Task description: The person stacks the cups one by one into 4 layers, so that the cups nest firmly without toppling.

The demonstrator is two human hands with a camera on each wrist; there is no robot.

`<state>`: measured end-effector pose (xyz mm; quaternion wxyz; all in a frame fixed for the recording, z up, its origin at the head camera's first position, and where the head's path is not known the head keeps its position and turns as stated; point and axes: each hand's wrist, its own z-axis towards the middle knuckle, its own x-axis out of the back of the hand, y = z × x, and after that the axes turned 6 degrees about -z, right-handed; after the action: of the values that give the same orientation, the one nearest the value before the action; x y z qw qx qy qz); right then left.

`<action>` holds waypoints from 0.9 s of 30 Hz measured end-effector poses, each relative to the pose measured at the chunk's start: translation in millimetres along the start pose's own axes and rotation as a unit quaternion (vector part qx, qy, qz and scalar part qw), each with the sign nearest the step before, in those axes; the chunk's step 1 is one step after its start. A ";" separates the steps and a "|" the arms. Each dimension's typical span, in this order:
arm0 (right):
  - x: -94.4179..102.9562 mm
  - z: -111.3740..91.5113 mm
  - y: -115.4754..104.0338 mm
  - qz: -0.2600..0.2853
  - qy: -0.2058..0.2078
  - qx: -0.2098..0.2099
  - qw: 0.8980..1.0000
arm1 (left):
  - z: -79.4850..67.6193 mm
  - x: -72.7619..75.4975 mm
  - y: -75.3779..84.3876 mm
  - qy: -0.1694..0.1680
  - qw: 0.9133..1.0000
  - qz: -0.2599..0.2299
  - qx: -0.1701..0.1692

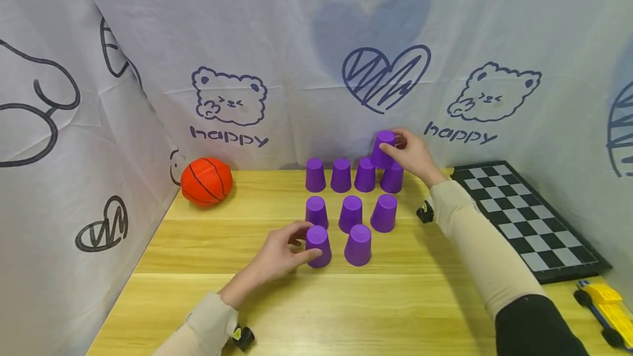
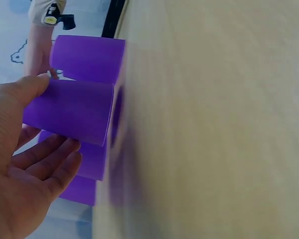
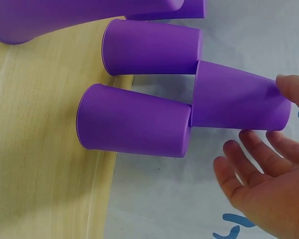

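Note:
My left hand pinches an upside-down purple cup at the front left between thumb and fingers, its rim close over the table. To its right stands another purple cup. At the back, my right hand holds a purple cup by its upper part, thumb on one side and fingertips on the other. That cup's rim rests across the tops of the two rightmost back-row cups. Behind the front pair is a middle row of three inverted cups.
An orange-red toy basketball lies at the back left. On the right are a black-and-white checkered board and a yellow toy vehicle. A printed white cloth hangs right behind the back row.

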<state>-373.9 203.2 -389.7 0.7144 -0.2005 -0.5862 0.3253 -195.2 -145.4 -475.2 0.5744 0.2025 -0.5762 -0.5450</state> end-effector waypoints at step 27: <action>24.2 -115.0 14.6 -0.004 -0.018 0.040 0.999 | 104.6 82.6 63.0 0.057 0.997 0.037 -0.031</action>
<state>-263.5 241.5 -409.1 0.7125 -0.1634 -0.5864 0.3490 -284.1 -154.6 -358.0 0.6325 0.1940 -0.5322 -0.5283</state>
